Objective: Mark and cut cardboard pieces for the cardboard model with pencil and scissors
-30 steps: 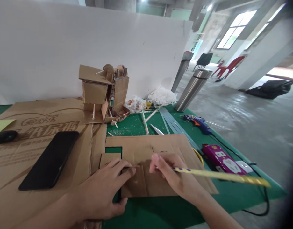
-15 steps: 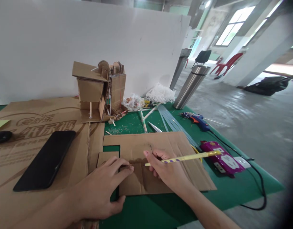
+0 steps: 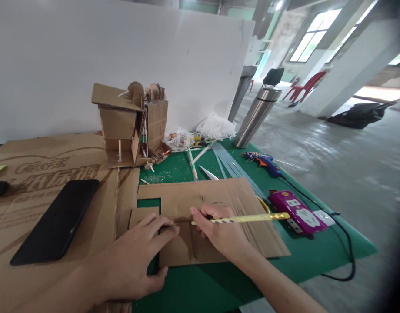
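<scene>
Matt brown corrugated cardboard (image 3: 219, 195) lies under a glossy yellow pencil (image 3: 248, 218). The mat (image 3: 285, 265) looks like matt green, smooth. The phone (image 3: 56, 219) shines glossy black, the flask (image 3: 256, 118) is brushed metal, and the power strip (image 3: 298, 212) is shiny purple plastic. The model (image 3: 131, 126) is rough cardboard with thin wooden sticks.

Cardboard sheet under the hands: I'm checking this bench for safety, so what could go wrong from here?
The left hand presses the cardboard sheet with fingertips right beside the tip of the pencil held by the right hand; a slip could jab them or spoil the line. The glue gun lies near the table's edge with its black cord looping off the mat; a snag might drag it down.
</scene>
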A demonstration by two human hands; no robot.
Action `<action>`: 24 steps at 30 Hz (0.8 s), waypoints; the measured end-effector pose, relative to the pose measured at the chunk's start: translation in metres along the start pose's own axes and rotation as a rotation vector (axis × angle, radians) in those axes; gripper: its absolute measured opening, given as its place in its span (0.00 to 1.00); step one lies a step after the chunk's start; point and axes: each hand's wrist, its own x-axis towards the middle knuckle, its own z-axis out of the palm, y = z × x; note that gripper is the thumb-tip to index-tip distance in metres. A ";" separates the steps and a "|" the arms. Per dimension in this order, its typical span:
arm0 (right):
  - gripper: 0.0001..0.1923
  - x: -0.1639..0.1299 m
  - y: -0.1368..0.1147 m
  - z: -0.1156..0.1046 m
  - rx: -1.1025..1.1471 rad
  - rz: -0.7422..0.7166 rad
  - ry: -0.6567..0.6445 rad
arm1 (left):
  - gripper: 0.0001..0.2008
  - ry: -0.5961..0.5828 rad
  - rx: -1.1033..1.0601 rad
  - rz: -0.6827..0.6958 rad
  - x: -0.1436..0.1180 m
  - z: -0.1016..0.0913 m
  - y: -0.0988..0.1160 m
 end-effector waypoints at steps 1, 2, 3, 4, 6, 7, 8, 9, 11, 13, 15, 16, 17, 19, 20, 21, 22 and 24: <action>0.23 0.000 0.000 0.000 -0.004 -0.005 -0.001 | 0.29 -0.003 0.003 0.000 0.000 0.000 0.000; 0.23 0.000 0.000 0.000 -0.008 -0.011 -0.002 | 0.29 -0.003 0.003 0.001 0.000 0.000 0.000; 0.23 0.000 0.000 0.000 -0.010 -0.019 -0.003 | 0.29 0.001 0.002 0.003 0.000 0.000 -0.001; 0.23 0.000 0.000 0.000 -0.012 -0.027 -0.006 | 0.30 0.004 0.000 0.006 0.000 0.000 -0.001; 0.23 -0.001 0.000 0.000 -0.013 -0.039 -0.008 | 0.30 0.012 -0.006 0.012 0.000 0.000 -0.001; 0.23 -0.001 0.000 0.000 -0.012 -0.042 -0.009 | 0.30 0.013 -0.008 0.012 0.001 0.000 -0.001; 0.23 -0.001 0.000 0.000 -0.011 -0.044 -0.009 | 0.30 0.014 -0.008 0.012 0.001 0.000 -0.001; 0.23 -0.001 -0.001 -0.001 -0.011 -0.044 -0.008 | 0.30 0.017 -0.005 0.012 0.001 0.000 -0.001; 0.23 0.000 -0.002 -0.001 -0.011 -0.043 -0.007 | 0.31 0.011 0.003 0.006 0.001 0.000 0.000; 0.23 0.000 -0.003 -0.001 -0.012 -0.046 -0.010 | 0.30 -0.006 0.008 -0.002 0.001 -0.001 0.001; 0.23 0.000 -0.003 -0.002 -0.013 -0.053 -0.017 | 0.31 -0.023 0.007 -0.004 0.001 -0.001 0.001; 0.23 0.000 -0.003 -0.002 -0.013 -0.055 -0.018 | 0.31 -0.026 0.006 -0.002 0.001 0.000 0.001; 0.23 0.000 -0.002 -0.002 -0.013 -0.055 -0.017 | 0.31 -0.023 0.006 -0.001 0.001 0.000 0.001; 0.22 0.000 -0.001 -0.001 -0.013 -0.053 -0.010 | 0.31 -0.015 0.007 0.001 0.001 0.000 0.000; 0.22 0.000 -0.001 0.000 -0.012 -0.052 -0.006 | 0.30 -0.011 0.008 0.001 0.001 0.000 0.000; 0.22 -0.001 0.000 0.000 -0.011 -0.053 -0.006 | 0.30 -0.008 0.009 0.001 0.001 0.000 0.000; 0.22 -0.001 0.000 0.001 -0.011 -0.055 -0.010 | 0.30 -0.007 0.009 0.003 0.001 0.000 -0.001; 0.22 -0.001 0.001 0.001 -0.009 -0.058 -0.020 | 0.31 -0.006 0.011 0.010 0.001 0.000 -0.001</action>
